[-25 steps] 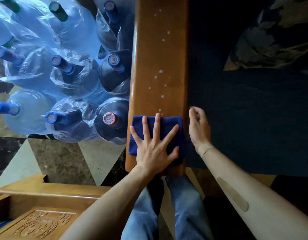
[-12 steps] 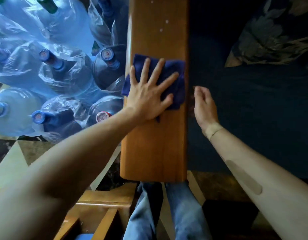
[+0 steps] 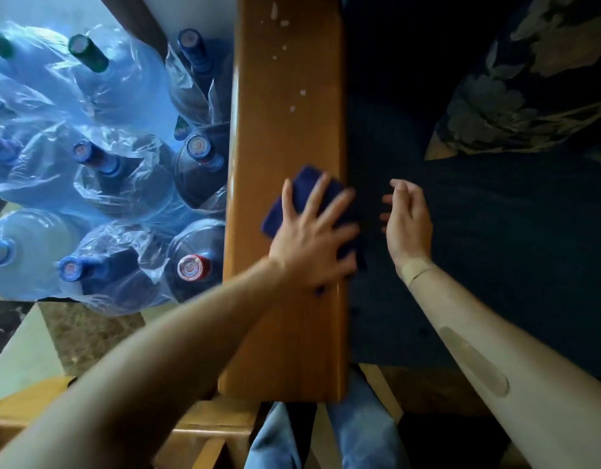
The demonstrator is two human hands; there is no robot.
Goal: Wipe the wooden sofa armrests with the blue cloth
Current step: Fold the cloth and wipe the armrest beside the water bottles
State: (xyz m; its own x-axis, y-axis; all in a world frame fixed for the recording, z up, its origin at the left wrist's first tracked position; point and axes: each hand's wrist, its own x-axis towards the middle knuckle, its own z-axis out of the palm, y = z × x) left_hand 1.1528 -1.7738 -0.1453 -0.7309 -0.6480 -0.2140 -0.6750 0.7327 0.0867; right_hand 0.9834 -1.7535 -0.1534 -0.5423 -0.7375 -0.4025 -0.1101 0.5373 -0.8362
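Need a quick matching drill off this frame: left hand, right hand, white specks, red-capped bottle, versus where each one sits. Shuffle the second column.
Things:
1. left hand
2. right hand
3. white specks
4. red-capped bottle

Places:
A. far part of the armrest, beyond the cloth
B. over the dark seat cushion, holding nothing
C. on the floor left of the armrest
D. flat on the blue cloth

Pairs: 1-D, 2-B, 3-A, 4-C

The left hand (image 3: pixel 311 238) covers most of the blue cloth (image 3: pixel 304 187), whose right part melts into the dark sofa seat (image 3: pixel 495 265) so its edge cannot be told. The armrest (image 3: pixel 285 130) runs off the top edge. Both forearms are cut off below, and the patterned cushion (image 3: pixel 529 96) at the right
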